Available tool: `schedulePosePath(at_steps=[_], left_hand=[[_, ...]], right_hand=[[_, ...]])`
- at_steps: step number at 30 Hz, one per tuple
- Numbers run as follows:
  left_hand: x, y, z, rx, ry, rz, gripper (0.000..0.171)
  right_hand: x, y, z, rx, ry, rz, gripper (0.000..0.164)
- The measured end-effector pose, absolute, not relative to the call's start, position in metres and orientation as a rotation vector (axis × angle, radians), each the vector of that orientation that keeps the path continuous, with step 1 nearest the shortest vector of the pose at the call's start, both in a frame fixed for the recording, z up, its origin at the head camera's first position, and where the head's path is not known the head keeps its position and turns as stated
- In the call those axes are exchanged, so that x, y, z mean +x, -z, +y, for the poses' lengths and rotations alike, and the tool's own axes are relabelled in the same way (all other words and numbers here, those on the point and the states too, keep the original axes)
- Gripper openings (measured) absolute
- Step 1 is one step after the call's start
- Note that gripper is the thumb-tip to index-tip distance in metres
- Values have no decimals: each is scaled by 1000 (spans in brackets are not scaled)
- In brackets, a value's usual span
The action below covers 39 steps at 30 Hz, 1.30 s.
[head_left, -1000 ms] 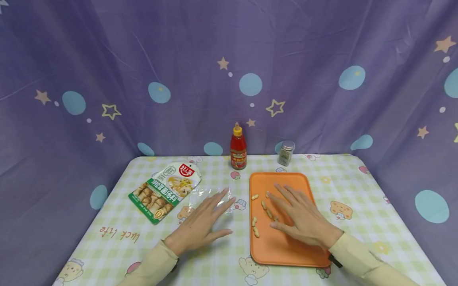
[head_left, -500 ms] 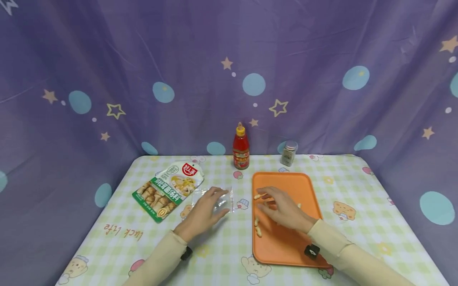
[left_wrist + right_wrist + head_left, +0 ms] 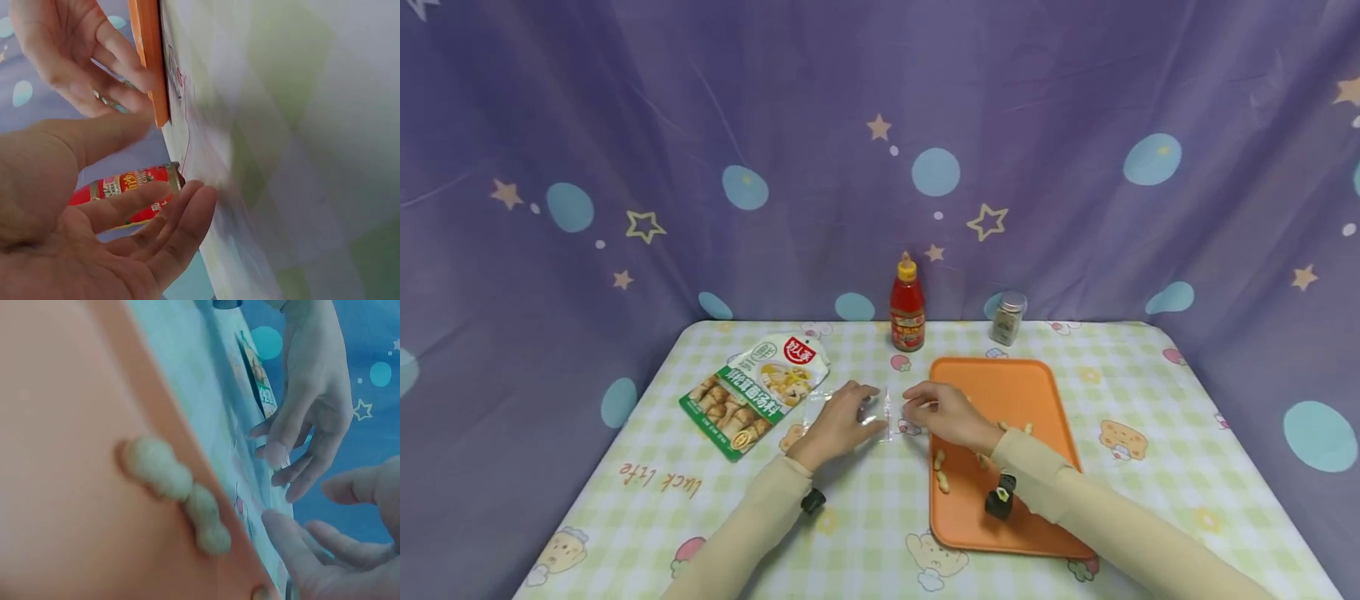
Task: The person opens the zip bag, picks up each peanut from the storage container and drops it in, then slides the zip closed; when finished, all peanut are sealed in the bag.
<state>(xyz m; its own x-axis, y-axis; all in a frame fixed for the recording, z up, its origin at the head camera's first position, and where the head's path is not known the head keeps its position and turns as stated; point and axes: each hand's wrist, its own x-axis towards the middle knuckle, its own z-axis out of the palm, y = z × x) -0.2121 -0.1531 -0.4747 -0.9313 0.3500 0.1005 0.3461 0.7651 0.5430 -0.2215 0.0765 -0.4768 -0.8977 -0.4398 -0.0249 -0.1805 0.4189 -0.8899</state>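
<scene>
Two peanuts end to end on orange tray, near its rim; left-hand grip, right-hand grip past tray's rim, fingers apart.

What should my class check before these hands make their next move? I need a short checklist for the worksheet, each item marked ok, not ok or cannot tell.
1. Right hand free: ok; nothing shows between its thumb and fingers.
2. Clear bag in the left hand's grip: not ok; thumb and fingers stand apart.
3. Left fingertips touching the bag: cannot tell; the film is too transparent.
4. Bag mouth open: cannot tell; its opening does not show clearly.
5. Peanuts inside the orange tray's rim: ok for those visible; the right arm may hide others.
6. Red bottle upright, away from both hands: ok.
</scene>
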Motion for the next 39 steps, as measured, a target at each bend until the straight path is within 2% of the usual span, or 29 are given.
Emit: schedulePosePath(at_steps=[6,18,39], left_hand=[[-216,479,-149,537,-973,2936,40],[-221,485,-143,447,-1032,2924,35],[-219,488,-141,375,-1140,2962,28]], right_hand=[[-227,478,60,-307,1563,2282,40],[-239,484,43,2,1800,1935,43],[-247,487,30,92,1948,1835,43]])
